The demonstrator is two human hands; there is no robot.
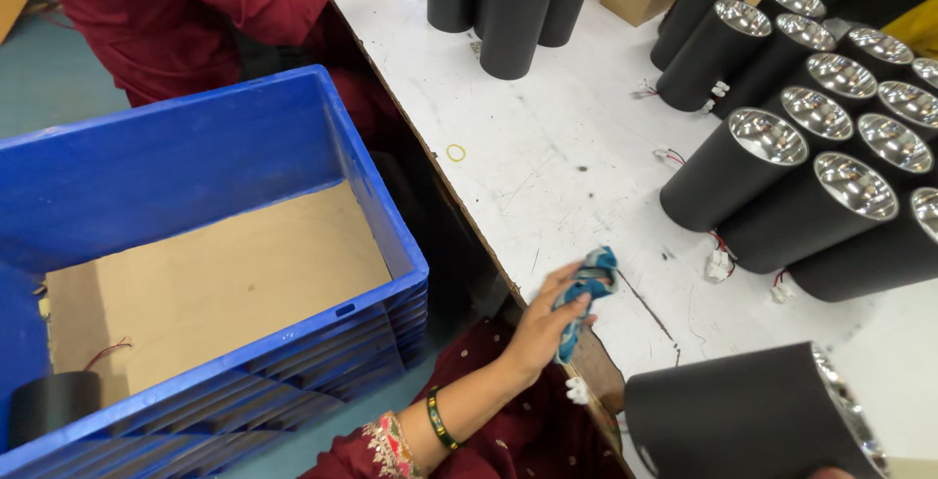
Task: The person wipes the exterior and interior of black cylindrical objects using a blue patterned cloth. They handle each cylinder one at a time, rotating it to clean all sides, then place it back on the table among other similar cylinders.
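A: Nearest the camera, what is the person holding?

B: A large matte black cylindrical lamp housing with a shiny silver reflector mouth (752,411) is lying on its side at the bottom right, over the table's near edge. The right hand (831,473) is barely showing beneath it, so I cannot tell how its fingers are set.

A: And the other hand?

B: The left hand (542,327) is reaching to the edge of the scuffed white worktable (547,147), its fingers closing around a crumpled blue patterned cloth (584,293).

A: How would that housing handle?

B: I am judging it stiff, smooth and fairly hefty. The body wall looks the safest hold; the mirrored reflector would probably smudge or dent, and the thin wires would tug loose.

A: Beyond that?

B: A deep blue plastic crate with a cardboard liner (215,274) is sitting at left, matching black housings (811,176) are lying in rows at right, and a co-worker's dark red sleeve (186,0) is showing at the far end.
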